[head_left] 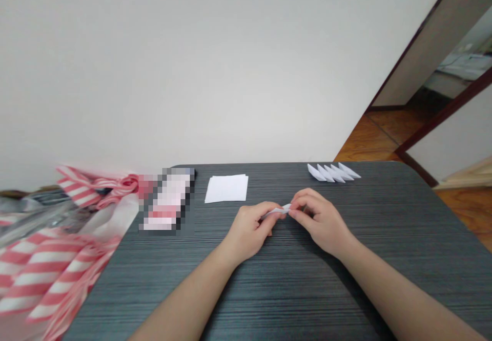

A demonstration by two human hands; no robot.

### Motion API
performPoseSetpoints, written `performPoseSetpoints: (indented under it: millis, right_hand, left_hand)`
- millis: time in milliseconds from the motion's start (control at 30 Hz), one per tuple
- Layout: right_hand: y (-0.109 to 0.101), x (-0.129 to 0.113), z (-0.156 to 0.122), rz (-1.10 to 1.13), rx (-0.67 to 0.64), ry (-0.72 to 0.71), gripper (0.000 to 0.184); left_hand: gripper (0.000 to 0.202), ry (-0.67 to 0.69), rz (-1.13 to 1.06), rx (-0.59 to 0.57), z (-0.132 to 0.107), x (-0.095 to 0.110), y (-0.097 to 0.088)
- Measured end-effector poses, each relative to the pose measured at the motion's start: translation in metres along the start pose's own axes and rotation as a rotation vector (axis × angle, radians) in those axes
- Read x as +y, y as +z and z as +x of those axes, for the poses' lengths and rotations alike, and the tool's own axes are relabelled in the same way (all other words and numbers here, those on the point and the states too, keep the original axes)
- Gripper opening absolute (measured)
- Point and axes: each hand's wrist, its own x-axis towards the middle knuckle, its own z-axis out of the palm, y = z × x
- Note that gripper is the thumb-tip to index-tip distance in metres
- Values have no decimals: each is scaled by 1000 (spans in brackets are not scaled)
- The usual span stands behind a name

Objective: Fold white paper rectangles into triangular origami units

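Folded white paper (282,209) was held between the two hands over the middle of a dark, streaked tabletop (284,295). Its left part was pinched between the thumb and fingers of the left hand (251,228); its right end was gripped by the fingertips of the right hand (320,220). Beyond the left hand lay white sheets (226,188); near the far edge, to the right, stood a row of pointed folded pieces (333,172). Farther left were a pixelated object (167,203) and, beside the table, red-and-white striped material (49,269).
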Motion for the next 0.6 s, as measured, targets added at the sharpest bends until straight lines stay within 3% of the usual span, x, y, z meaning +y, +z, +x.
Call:
performPoseSetpoints:
  millis: [333, 600]
  right_hand:
    - [0, -1, 1, -65, 63, -115, 14]
    - [-1, -1, -1, -53, -8, -112, 9]
  left_hand:
    - [23, -21, 4, -16, -1, 2, 0]
    - [22, -9, 14, -17, 0, 4, -2]
